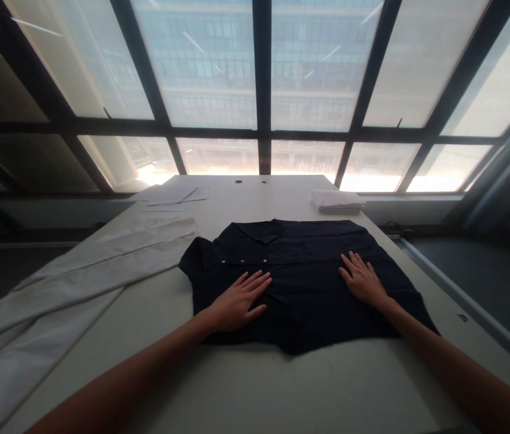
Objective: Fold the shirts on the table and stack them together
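A dark navy button-up shirt [304, 265] lies spread on a white table [255, 386], collar toward the window, a row of small white buttons along its left part. My left hand [239, 301] rests flat on the shirt's near left area, fingers stretched out and apart. My right hand [362, 278] lies flat on the shirt's right side, fingers spread. Neither hand holds anything.
A long white garment [69, 289] lies along the table's left edge. A stack of folded white cloth [337, 201] sits at the far right. White sheets [171, 194] lie at the far left. Large windows stand behind the table.
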`<state>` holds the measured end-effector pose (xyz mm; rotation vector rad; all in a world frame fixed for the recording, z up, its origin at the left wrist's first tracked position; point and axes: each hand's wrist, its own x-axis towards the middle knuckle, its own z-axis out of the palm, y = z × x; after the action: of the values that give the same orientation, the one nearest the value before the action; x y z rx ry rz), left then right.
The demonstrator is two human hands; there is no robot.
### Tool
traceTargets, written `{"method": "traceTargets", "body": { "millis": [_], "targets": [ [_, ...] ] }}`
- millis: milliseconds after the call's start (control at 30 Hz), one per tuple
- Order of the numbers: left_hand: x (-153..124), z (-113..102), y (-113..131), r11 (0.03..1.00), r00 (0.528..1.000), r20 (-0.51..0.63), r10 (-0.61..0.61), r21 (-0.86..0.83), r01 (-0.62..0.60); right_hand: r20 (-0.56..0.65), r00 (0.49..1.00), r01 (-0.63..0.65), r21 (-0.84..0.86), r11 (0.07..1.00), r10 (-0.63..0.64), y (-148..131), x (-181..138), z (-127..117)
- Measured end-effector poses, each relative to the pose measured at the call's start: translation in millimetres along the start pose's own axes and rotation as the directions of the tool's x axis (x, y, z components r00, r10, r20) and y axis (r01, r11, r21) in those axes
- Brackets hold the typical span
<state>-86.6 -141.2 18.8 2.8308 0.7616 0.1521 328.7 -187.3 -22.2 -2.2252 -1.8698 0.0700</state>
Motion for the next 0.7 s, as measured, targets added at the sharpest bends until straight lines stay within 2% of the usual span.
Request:
{"method": "traceTargets", "body": {
  "millis": [100,200,300,433,533,600,700],
  "targets": [
    [0,0,1,1.000,1.000,0.003,-0.001,-0.011,0.001,-0.037,0.981,-0.193,-0.024,0.981,0.192,40,0,-4],
    [0,-1,1,1.000,1.000,0.018,-0.005,-0.014,0.005,-0.081,0.919,-0.386,0.015,0.922,0.386,57,3,-6],
    [0,-2,3,1.000,1.000,0.019,-0.016,-0.013,0.017,-0.108,0.913,-0.390,0.057,0.919,0.394,50,5,-9],
    [1,-7,10,1.000,0.999,-0.049,0.013,-0.014,-0.014,-0.165,0.962,-0.207,0.087,0.974,0.219,16,1,-11],
    [2,-10,17,0.995,0.991,-0.093,0.092,-0.032,-0.095,-0.206,0.979,0.024,0.122,0.992,0.002,-17,-8,-12],
    [2,-10,19,0.990,0.990,-0.069,0.120,-0.071,-0.124,-0.212,0.963,0.198,0.152,0.968,-0.164,-40,-16,-14],
    [3,-8,18,0.985,0.993,-0.025,0.119,-0.124,-0.121,-0.195,0.902,0.422,0.203,0.884,-0.385,-78,-29,-20]
  ]
}}
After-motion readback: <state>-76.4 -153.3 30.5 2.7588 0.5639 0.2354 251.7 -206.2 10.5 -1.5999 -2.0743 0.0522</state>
